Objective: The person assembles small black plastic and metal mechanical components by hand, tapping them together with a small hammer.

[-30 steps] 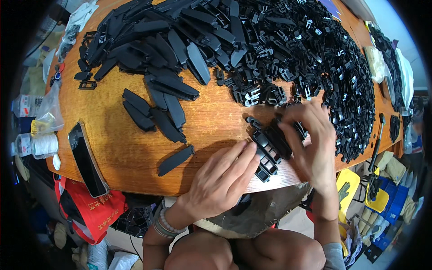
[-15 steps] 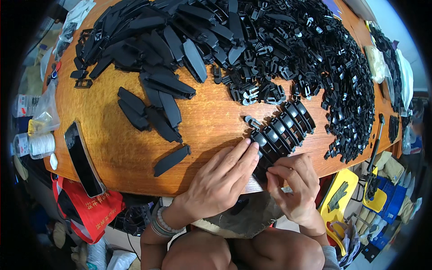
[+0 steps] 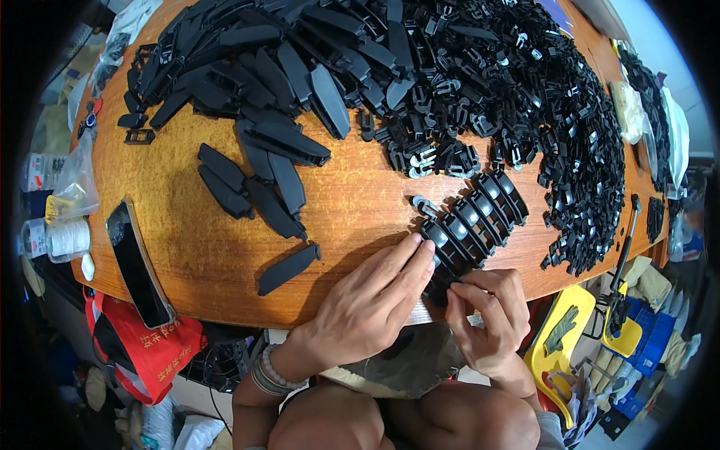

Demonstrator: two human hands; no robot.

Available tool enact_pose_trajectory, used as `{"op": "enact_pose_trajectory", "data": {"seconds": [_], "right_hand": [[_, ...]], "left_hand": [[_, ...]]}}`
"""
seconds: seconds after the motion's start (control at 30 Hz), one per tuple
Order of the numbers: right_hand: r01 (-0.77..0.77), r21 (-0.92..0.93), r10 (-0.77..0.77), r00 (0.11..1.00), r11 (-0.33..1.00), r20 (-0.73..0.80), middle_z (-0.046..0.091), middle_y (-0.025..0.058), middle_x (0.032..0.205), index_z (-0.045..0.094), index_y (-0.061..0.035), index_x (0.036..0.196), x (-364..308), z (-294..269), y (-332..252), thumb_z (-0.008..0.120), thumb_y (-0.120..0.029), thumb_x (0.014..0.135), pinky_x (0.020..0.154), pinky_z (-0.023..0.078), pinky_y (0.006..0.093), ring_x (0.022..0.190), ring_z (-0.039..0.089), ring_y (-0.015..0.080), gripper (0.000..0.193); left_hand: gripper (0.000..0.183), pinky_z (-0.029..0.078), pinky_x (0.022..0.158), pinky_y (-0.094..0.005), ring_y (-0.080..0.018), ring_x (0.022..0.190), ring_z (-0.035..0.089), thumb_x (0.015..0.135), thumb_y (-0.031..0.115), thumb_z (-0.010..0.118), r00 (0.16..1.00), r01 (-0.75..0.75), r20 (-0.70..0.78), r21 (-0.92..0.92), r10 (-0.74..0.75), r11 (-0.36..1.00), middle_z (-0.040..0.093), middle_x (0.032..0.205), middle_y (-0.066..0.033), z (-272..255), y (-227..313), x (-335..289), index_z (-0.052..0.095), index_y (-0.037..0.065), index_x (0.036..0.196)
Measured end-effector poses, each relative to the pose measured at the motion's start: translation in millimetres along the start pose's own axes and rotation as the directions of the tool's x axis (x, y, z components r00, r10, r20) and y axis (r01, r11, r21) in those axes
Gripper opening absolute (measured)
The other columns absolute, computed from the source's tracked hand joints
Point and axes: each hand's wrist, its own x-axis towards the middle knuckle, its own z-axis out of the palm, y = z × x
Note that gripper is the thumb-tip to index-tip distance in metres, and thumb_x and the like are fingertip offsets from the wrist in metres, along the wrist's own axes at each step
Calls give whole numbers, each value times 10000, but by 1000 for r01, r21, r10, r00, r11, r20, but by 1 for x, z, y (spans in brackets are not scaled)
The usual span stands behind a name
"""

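Observation:
Side by side on the near right of the table lies a slanted row of black plastic frames [image 3: 478, 215] with glossy rounded tops. My left hand [image 3: 367, 304] rests flat at the row's near left end, its fingers stretched out and the fingertips touching the frames. At the row's lower end, my right hand [image 3: 495, 319] has its thumb and forefinger closed in a pinch against a black part; what lies between them is hidden. A small black clip [image 3: 424, 205] sits loose just beyond my left fingertips.
Long black plastic blades [image 3: 289, 142] pile up at the far left, with one single blade [image 3: 289, 268] nearer. A heap of small black clips [image 3: 581, 165] covers the far right. A phone [image 3: 139, 262] lies at the left edge. A yellow chair [image 3: 559, 330] stands beyond the right edge.
Both hands keep nearly the same place on the row, with the right fingers shifted very slightly. The whole view has moved a little; nothing on the table has visibly changed place.

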Motion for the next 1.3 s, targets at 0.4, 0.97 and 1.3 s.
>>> {"op": "enact_pose_trajectory", "data": {"seconds": [0.4, 0.97, 1.3], "right_hand": [[-7, -17, 8, 999, 1000, 32, 577, 112, 831, 654, 7, 891, 1, 0, 3, 738, 66, 641, 624, 426, 333, 711, 536, 258, 270], [-75, 137, 69, 997, 988, 47, 638, 99, 846, 611, 9, 820, 70, 6, 26, 694, 38, 734, 695, 456, 314, 759, 589, 204, 124], [-19, 34, 18, 999, 999, 29, 611, 120, 863, 612, 7, 874, 17, -5, 13, 737, 86, 664, 628, 473, 328, 745, 571, 263, 257]], "left_hand": [[379, 484, 941, -407, -341, 1175, 538, 749, -22, 622, 1000, -14, -12, -8, 14, 1000, 562, 1232, -200, 0, -1, 0, 589, -89, 1121], [404, 453, 973, -429, -340, 1212, 508, 785, 7, 586, 1000, 2, -5, 50, -1, 999, 524, 1286, -203, 1, 1, -2, 556, -76, 1179], [435, 410, 1016, -452, -341, 1251, 477, 783, 25, 530, 998, 10, 54, 110, -16, 994, 499, 1320, -212, 3, 2, 5, 538, -79, 1205]]}}
